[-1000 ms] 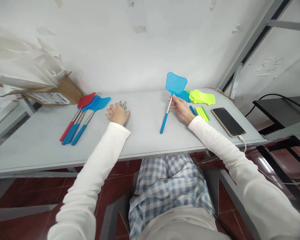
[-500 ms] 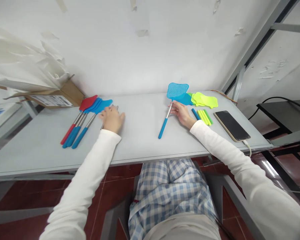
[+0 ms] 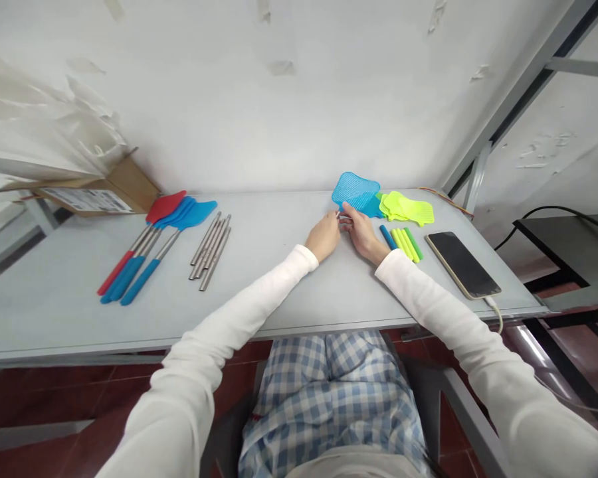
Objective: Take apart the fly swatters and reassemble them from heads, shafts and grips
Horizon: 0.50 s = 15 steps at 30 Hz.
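A blue fly swatter has its mesh head (image 3: pixel 349 186) raised above the table, over other blue swatter heads (image 3: pixel 376 207). My left hand (image 3: pixel 323 236) is closed at the swatter's neck, close against my right hand (image 3: pixel 359 231). The fingers of my right hand are pinched round the same thin shaft just under the head. Below that, the swatter's grip is hidden by my left hand and forearm. To the right of my right hand lie a blue handle grip (image 3: pixel 387 237) and several yellow and green grips (image 3: pixel 403 244).
Several metal telescopic tubes (image 3: pixel 210 249) lie left of centre. Further left are red and blue fly swatters (image 3: pixel 142 255) beside a cardboard box (image 3: pixel 129 186). On the right are yellow swatter heads (image 3: pixel 406 208) and a phone (image 3: pixel 462 264) with a cable. A wall stands behind the table.
My left hand has moved right from beside the swatters and metal tubes to the blue swatter at my right hand. The tubes are now uncovered. The view has shifted slightly.
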Each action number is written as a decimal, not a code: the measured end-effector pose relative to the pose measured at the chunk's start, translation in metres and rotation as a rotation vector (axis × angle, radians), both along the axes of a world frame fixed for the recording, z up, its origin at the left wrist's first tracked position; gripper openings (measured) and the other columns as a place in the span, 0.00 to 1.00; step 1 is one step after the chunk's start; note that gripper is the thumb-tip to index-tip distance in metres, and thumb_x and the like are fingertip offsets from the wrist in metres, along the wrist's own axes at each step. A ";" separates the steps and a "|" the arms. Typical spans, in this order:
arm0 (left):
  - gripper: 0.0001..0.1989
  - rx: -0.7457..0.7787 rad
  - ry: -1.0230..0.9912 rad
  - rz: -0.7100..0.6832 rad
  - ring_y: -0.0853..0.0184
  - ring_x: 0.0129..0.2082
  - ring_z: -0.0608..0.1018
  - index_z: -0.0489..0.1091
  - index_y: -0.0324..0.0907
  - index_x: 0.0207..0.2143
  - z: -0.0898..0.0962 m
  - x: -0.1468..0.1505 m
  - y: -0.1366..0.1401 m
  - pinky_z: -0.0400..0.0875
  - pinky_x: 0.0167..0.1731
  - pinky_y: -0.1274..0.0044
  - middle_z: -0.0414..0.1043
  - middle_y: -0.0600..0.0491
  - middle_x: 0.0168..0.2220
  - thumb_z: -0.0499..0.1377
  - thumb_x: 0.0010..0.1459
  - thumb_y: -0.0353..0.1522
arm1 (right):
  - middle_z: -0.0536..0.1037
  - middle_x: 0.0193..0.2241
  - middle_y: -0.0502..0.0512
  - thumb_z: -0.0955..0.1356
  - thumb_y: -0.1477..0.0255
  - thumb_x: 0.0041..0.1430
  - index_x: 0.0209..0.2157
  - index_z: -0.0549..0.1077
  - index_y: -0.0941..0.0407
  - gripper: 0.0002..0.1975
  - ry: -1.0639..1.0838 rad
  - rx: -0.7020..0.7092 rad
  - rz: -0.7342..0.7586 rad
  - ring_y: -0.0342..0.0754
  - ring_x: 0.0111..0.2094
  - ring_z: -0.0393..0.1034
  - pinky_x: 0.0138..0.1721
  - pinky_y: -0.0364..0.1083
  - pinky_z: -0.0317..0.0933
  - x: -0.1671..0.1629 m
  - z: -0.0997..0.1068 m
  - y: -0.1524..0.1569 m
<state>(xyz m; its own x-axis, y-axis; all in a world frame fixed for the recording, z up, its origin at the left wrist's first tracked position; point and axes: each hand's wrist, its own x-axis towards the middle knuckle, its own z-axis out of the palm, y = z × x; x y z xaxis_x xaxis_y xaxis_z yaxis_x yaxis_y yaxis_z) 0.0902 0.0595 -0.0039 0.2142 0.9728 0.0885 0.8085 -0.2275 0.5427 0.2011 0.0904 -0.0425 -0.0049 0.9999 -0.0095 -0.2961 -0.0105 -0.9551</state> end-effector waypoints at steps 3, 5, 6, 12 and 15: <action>0.22 0.103 0.193 0.016 0.54 0.47 0.79 0.59 0.35 0.58 -0.010 -0.001 -0.004 0.70 0.44 0.69 0.74 0.35 0.49 0.42 0.70 0.38 | 0.77 0.29 0.49 0.75 0.55 0.46 0.28 0.69 0.54 0.19 0.109 -0.011 -0.084 0.44 0.31 0.71 0.35 0.44 0.67 0.003 0.000 0.004; 0.25 0.127 0.267 -0.001 0.54 0.43 0.80 0.58 0.38 0.60 -0.013 -0.006 -0.001 0.69 0.42 0.69 0.76 0.37 0.44 0.40 0.70 0.42 | 0.78 0.29 0.49 0.76 0.58 0.46 0.29 0.70 0.53 0.17 0.136 -0.009 -0.109 0.44 0.33 0.73 0.39 0.45 0.70 0.005 0.001 0.005; 0.25 0.134 0.293 -0.024 0.54 0.42 0.80 0.58 0.39 0.61 -0.014 -0.010 0.002 0.69 0.41 0.70 0.77 0.38 0.42 0.38 0.70 0.42 | 0.79 0.30 0.49 0.76 0.59 0.46 0.30 0.71 0.54 0.16 0.146 -0.011 -0.111 0.45 0.33 0.73 0.40 0.46 0.70 0.006 0.001 0.005; 0.21 0.139 0.236 -0.124 0.56 0.40 0.80 0.64 0.44 0.58 -0.008 -0.029 0.018 0.65 0.40 0.73 0.77 0.42 0.37 0.42 0.70 0.40 | 0.79 0.29 0.50 0.76 0.71 0.46 0.26 0.72 0.55 0.10 0.180 -0.057 -0.241 0.46 0.38 0.75 0.44 0.47 0.73 0.008 0.013 0.007; 0.20 0.158 0.105 -0.123 0.55 0.39 0.79 0.66 0.44 0.55 0.000 -0.026 0.016 0.64 0.39 0.73 0.76 0.43 0.36 0.42 0.70 0.40 | 0.77 0.27 0.48 0.75 0.77 0.47 0.25 0.71 0.56 0.08 0.178 0.013 -0.281 0.45 0.36 0.74 0.43 0.47 0.73 0.012 0.025 0.008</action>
